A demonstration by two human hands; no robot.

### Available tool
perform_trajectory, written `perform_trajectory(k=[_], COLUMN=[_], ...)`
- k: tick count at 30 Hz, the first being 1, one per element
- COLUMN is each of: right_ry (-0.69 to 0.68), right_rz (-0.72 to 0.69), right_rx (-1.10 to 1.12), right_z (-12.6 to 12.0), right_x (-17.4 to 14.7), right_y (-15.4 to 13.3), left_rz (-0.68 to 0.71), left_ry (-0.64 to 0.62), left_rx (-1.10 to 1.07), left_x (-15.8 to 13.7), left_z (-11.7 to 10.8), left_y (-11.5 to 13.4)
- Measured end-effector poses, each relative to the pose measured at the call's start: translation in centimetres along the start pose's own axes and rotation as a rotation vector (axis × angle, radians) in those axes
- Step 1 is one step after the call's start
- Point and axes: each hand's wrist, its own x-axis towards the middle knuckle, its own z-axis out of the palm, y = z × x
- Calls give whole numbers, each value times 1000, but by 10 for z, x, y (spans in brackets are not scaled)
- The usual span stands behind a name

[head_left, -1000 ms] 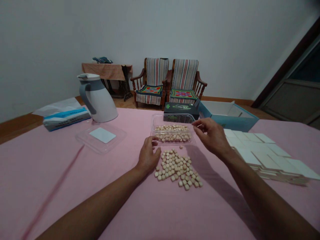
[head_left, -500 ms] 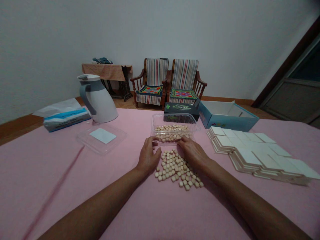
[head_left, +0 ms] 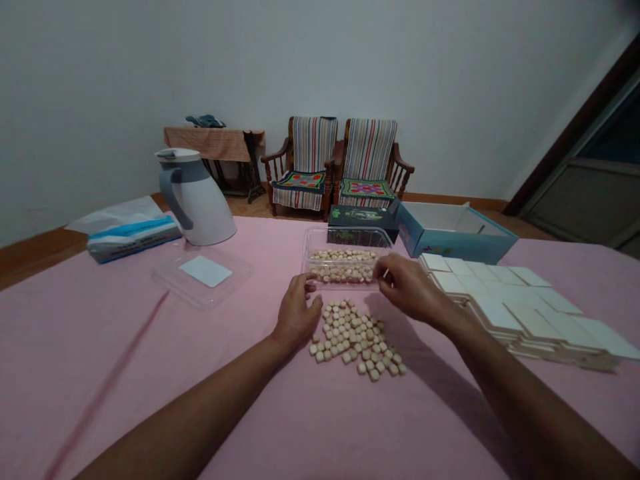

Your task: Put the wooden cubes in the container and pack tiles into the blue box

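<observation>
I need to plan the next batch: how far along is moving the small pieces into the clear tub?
Part done: the tub already holds a layer of pieces. In hand: the right hand is raised at its rim, fingers pinched; the left hand rests by the pile. Left: that whole pile on the cloth.

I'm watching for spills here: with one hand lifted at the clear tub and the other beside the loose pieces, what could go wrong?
1. The right hand hovers at the clear tub's near rim; a bump might tip or slide the light tub and scatter its contents.
2. The left hand rests against the pile of small pieces; a sweep could push some away.
3. The right forearm passes close to the stacked white tiles and may nudge them.
</observation>
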Motion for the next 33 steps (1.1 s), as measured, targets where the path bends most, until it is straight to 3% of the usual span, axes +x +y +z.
perform_trajectory(k=[2, 4, 6, 9, 12, 17, 21, 24, 29, 31, 33], right_ry=[244, 343, 273, 40, -126, -163, -169, -63, 299, 406, 419], right_rz=[0, -17, -40, -55, 8, 103, 107, 57, 9, -5, -38], right_rx=[78, 150, 176, 141, 51, -25, 9, 99, 115, 113, 115], right_z=[-11, -12, -3, 21, 44, 65, 64, 45, 3, -3, 0], right_x=[4, 5, 5, 1, -5, -8, -6, -2, 20, 27, 29], right_y=[2, 3, 2, -6, -15, -18, -16, -16, -13, -10, -9], left_rz=[1, -2, -8, -17, -14, -5, -6, -7, -7, -9, -12], left_ry=[-5, -5, -5, -4, -1, 5, 5, -2, -15, -8, -3], left_rx=[-2, -2, -3, -11, -16, -17, -16, -18, -24, -24, -26], left_x=[0, 1, 1, 1, 1, 0, 0, 0, 0, 0, 0], left_z=[0, -1, -1, -1, 0, 1, 0, 0, 0, 0, 0], left_y=[-1, -2, -2, -1, -1, -1, -1, -1, -2, -2, -1])
